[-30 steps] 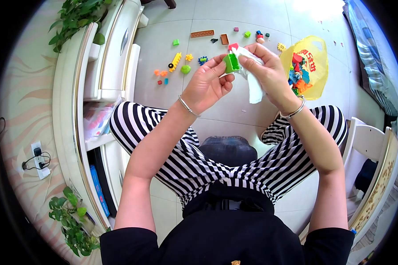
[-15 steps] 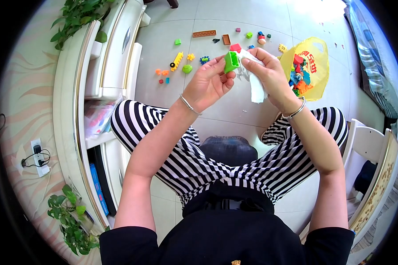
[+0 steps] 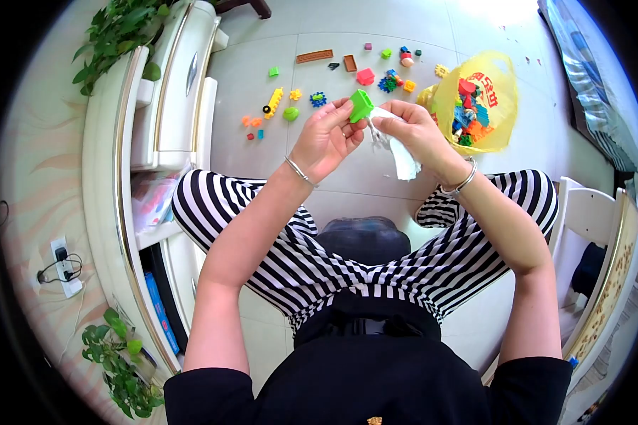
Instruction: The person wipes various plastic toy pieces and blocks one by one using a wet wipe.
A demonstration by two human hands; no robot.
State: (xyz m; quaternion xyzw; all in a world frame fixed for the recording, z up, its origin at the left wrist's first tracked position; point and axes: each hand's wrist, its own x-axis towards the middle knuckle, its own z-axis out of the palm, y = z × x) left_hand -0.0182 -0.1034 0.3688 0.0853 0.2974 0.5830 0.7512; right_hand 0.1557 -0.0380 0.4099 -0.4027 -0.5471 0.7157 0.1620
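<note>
Between the thumb and fingers of my left hand is a green toy block, held up in front of me over the floor. My right hand pinches a crumpled white tissue, whose loose end hangs below the fingers. The tissue's upper part reaches the lower right side of the block; whether it presses on it I cannot tell. Beyond the hands a red block and a blue gear-shaped piece lie on the floor.
A yellow plastic bag full of colourful blocks lies open at the right. Scattered toy pieces include a yellow toy vehicle, a green round piece and a brown strip. White cabinets stand left, a white chair right.
The green block has turned, so its hollow opening no longer faces me. Both hands have shifted slightly left and down, with the tissue still in my right hand.
</note>
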